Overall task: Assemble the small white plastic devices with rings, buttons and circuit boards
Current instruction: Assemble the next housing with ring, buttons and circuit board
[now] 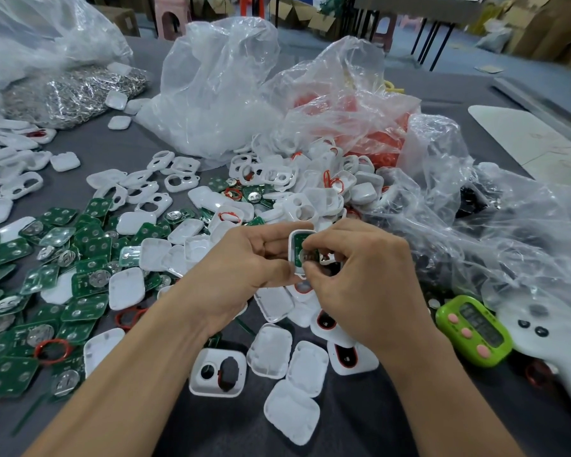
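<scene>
**Above the grey table [393,423]: one shell, two hands**

Just over the tabletop, the left hand [244,272] curls its fingers round a white shell [293,237], which stands upright with its open side facing the camera. A green circuit board [300,241] sits inside the shell, and the right hand [360,275] pinches at that board with thumb and forefinger.

Behind the hands, a clear bag [360,103] holds red rings [379,150], and loose housings [310,186] lie heaped at its mouth. A second bag [73,90], far left, is packed with small silvery metal parts. A third bag [508,225], on the right, covers dark pieces too blurred to name. Spare boards [86,305] lie scattered to the left.
</scene>
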`<state>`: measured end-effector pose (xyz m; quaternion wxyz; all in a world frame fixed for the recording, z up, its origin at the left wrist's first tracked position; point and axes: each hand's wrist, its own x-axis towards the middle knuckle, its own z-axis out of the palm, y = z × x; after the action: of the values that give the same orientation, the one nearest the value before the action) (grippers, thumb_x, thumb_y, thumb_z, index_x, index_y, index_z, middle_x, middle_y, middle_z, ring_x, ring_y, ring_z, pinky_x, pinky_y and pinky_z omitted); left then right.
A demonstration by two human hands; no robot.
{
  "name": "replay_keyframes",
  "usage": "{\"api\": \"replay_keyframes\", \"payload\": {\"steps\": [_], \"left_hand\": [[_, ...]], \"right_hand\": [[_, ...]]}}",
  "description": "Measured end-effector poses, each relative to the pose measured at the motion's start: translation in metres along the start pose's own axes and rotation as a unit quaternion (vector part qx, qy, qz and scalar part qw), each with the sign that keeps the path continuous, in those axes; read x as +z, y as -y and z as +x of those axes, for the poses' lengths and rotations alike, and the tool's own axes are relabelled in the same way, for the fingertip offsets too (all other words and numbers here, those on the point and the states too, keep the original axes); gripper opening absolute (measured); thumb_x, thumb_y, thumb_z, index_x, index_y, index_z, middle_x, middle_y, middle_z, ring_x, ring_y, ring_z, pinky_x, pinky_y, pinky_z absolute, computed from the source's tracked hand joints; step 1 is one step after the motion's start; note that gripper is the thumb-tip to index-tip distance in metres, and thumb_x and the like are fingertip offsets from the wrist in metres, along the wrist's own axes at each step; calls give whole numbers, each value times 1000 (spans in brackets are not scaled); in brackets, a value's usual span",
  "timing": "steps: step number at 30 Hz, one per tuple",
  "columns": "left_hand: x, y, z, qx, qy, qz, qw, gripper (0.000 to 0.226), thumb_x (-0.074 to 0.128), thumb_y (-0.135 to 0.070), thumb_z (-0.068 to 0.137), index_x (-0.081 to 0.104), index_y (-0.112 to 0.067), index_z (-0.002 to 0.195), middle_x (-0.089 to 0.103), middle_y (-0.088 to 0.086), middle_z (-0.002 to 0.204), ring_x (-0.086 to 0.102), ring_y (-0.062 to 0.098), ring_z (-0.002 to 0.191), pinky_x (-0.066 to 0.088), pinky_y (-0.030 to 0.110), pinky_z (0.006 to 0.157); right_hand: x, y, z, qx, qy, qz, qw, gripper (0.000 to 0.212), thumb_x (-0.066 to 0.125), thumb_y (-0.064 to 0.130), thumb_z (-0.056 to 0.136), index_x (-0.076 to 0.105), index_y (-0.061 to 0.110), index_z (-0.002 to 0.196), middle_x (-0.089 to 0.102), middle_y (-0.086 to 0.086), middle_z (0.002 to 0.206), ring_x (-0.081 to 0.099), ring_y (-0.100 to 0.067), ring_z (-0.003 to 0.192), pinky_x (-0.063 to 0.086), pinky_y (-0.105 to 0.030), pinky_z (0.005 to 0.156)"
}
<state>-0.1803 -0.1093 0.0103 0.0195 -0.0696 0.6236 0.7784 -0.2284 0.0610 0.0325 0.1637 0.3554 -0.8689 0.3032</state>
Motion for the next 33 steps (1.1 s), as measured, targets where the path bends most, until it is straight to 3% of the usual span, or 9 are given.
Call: {"api": "replay_keyframes", "payload": {"steps": [5, 12, 16, 22, 27, 30, 33], "left_hand": [[-1, 1, 0, 3, 8, -2, 1000, 61, 50, 30, 84, 68, -7, 129, 77, 17, 103, 72, 27, 78, 59, 28, 78], [-1, -2, -2, 3, 9, -30, 999, 59, 51, 31, 84, 68, -4, 129, 74, 24, 110, 70, 34, 85, 60, 35, 83], [-1, -3, -1, -3, -3, -46, 999, 53, 53, 26, 87, 68, -3, 128, 75, 21, 110, 72, 28, 91, 61, 38, 85], [1, -2, -1, -12, -33, -53, 998, 41, 58, 17, 90, 72, -6, 122, 77, 18, 108, 75, 25, 93, 63, 38, 86], [3, -2, 0, -10, -55, -30, 998, 38, 61, 15, 90, 76, -7, 117, 77, 20, 107, 75, 26, 92, 63, 40, 87], [7, -2, -1, -7, -55, -51, 997, 37, 63, 17, 87, 76, -3, 116, 76, 24, 107, 75, 32, 90, 64, 45, 81], [9, -3, -1, -8, -59, -66, 996, 35, 63, 18, 88, 76, -1, 114, 76, 24, 104, 76, 31, 84, 65, 37, 69]], "right_hand": [[2, 2, -1, 3, -15, 0, 1000, 21, 87, 12, 71, 80, 20, 89, 73, 9, 86, 64, -8, 80, 51, -19, 78], [3, 3, 0, -2, -32, 15, 999, 18, 86, 9, 73, 80, 20, 87, 73, 8, 84, 64, -10, 77, 55, -26, 75], [4, 4, 1, -11, -53, 41, 998, 16, 87, 9, 73, 81, 18, 84, 74, 6, 81, 67, -13, 73, 58, -33, 71], [7, -2, 1, 3, -32, 96, 995, 19, 87, 7, 75, 83, 20, 88, 75, 9, 85, 67, -8, 77, 54, -23, 74], [8, -7, 3, 65, 11, 194, 979, 23, 85, 4, 77, 84, 24, 89, 75, 16, 87, 70, -4, 79, 49, -8, 68], [6, -12, 6, 137, -14, 298, 944, 24, 82, 5, 80, 83, 27, 89, 76, 15, 84, 71, -4, 73, 52, -12, 64], [7, -18, 8, 243, -19, 354, 903, 19, 84, 19, 79, 81, 29, 94, 78, 6, 82, 72, -12, 70, 54, -19, 62]]}}
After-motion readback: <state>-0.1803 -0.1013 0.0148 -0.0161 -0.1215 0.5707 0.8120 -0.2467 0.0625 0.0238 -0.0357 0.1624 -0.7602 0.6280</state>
